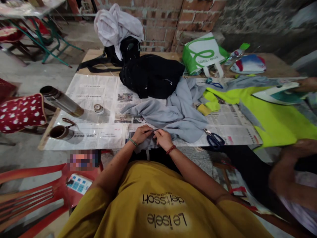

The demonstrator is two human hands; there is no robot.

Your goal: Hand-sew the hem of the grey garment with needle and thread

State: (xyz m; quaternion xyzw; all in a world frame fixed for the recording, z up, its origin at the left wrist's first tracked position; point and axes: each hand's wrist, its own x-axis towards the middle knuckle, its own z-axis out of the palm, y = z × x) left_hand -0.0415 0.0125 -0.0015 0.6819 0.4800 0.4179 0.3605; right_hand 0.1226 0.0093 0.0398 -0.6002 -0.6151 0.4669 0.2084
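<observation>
My left hand point(143, 134), with a green bead bracelet at the wrist, is closed in a pinch at the near edge of a grey cloth garment point(183, 114). Beside it, my right hand point(162, 138), wearing a red bracelet, also pinches the cloth, its fingertips almost meeting the left ones. A small dark strip shows between the fingertips, too small to make out. The garment lies crumpled on the newspaper-covered table point(99, 89), and some of it hangs below my hands. To the right of my right hand, scissors with dark blue handles point(215, 139) lie at the table edge.
Left on the table are a steel thermos point(61, 100), a brown mug point(60, 132) and a small round lid point(98, 108). A black bag point(151, 76) and a green-white bag point(201, 54) stand behind. At right, another person's hand point(308, 85) holds an iron point(277, 94) over a yellow-green garment point(269, 115).
</observation>
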